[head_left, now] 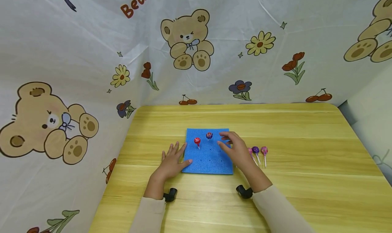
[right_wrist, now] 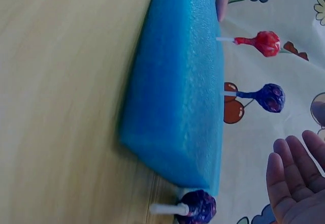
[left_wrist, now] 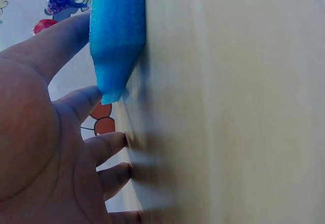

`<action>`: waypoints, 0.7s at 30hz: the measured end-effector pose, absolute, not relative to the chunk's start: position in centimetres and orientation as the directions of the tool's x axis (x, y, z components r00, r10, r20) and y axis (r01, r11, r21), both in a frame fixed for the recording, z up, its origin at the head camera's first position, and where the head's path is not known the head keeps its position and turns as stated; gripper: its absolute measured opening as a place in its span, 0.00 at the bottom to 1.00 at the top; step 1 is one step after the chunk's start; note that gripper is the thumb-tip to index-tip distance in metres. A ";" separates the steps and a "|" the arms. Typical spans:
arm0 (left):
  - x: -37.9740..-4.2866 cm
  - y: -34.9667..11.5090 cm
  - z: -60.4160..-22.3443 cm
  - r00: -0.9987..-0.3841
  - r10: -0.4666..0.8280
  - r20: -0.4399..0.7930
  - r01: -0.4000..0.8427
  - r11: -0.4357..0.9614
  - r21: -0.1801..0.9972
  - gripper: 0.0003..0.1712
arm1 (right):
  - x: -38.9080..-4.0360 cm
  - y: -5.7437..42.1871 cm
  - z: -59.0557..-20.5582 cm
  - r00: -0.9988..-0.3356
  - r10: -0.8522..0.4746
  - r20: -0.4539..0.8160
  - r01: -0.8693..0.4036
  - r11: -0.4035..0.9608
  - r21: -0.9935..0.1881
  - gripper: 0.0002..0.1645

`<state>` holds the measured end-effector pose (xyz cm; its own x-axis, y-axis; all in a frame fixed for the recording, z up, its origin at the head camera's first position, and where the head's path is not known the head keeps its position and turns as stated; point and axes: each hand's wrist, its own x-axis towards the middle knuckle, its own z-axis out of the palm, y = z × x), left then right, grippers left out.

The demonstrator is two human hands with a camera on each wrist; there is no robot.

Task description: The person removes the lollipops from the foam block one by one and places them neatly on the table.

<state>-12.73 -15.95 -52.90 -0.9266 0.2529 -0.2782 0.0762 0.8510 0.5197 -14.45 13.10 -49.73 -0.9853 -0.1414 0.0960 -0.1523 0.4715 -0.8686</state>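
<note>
Several loose lollipops, sticks toward us, we record just right of the nearer right hand, fingers released; left hand likewise empty

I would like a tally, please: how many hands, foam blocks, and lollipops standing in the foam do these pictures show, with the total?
Hands: 2 (left hand, right hand)
Foam block: 1
Standing lollipops: 2 (red lollipop, purple lollipop)
Total: 5
</note>
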 end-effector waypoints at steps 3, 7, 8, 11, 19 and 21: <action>-12.7 -16.0 -53.0 -0.927 0.254 -0.277 0.077 0.851 0.520 0.46 | -14.8 12.3 -49.7 -0.988 -0.129 0.086 -0.138 0.478 -0.868 0.25; -12.7 -16.0 -53.0 -0.927 0.250 -0.280 0.073 0.853 0.517 0.46 | -15.3 11.3 -49.8 -0.991 -0.116 0.067 -0.116 0.495 -0.861 0.26; -12.7 -16.0 -52.9 -0.927 0.249 -0.281 0.072 0.853 0.517 0.46 | -15.4 11.1 -49.9 -0.991 -0.116 0.065 -0.115 0.501 -0.858 0.26; -12.7 -16.0 -52.9 -0.928 0.248 -0.277 0.074 0.854 0.515 0.46 | -15.7 10.5 -50.1 -0.992 -0.113 0.050 -0.103 0.520 -0.848 0.28; -12.6 -15.9 -52.8 -0.927 0.253 -0.275 0.079 0.852 0.518 0.46 | -16.1 9.7 -50.6 -0.992 -0.118 0.036 -0.094 0.530 -0.843 0.25; -12.6 -15.9 -52.8 -0.928 0.253 -0.273 0.078 0.849 0.522 0.46 | -16.2 9.6 -50.6 -0.992 -0.124 0.036 -0.098 0.539 -0.836 0.23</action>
